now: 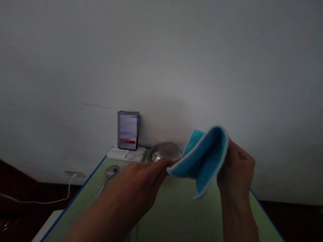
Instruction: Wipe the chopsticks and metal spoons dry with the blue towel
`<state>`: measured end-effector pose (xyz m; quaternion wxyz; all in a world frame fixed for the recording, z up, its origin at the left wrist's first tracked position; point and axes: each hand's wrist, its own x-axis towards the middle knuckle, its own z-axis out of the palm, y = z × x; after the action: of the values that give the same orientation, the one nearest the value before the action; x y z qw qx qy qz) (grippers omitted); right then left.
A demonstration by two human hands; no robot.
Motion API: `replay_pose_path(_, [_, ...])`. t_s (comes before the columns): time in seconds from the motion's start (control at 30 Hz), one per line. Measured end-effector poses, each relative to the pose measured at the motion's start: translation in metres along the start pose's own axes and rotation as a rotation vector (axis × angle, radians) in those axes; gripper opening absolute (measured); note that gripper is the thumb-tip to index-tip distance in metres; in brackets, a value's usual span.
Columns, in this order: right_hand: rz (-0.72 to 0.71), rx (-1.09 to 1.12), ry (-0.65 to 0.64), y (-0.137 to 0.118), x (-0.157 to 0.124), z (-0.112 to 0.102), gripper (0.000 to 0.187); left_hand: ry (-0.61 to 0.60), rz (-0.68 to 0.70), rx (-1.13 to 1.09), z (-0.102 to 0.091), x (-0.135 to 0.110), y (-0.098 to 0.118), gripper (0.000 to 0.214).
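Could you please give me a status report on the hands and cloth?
Left hand and right hand gripping blue cloth. Cloth bent, above green tabletop. Round metal object beyond, partly hidden.

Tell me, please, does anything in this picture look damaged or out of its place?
A thin, uneven dark line marks the wall left of the phone; it looks odd on the mostly plain surface, perhaps a crack or scratch. The blue cloth is bent, which seems ordinary.

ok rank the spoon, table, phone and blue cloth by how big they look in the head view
1. Table
2. Blue cloth, though its nearness helps
3. Phone
4. Spoon, as visible; the left forearm may hide some
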<state>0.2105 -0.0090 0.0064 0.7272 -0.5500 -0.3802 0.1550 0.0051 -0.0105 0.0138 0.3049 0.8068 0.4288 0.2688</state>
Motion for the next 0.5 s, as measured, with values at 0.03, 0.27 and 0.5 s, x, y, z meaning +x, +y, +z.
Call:
replay_pose_path(0.03, [0.010,0.040,0.014,0.000,0.000,0.002,0.039,-0.032,0.005,0.010,-0.002,-0.001,-0.001,0.022])
replay_pose_path(0.27, [-0.018,0.043,-0.173,0.002,-0.001,0.007,0.035,-0.092,0.015,0.138,-0.012,-0.001,-0.022,0.027])
replay_pose_path(0.5, [0.075,0.106,-0.161,0.004,-0.011,0.023,0.025,-0.028,0.049,0.197,-0.014,0.005,-0.028,0.023])
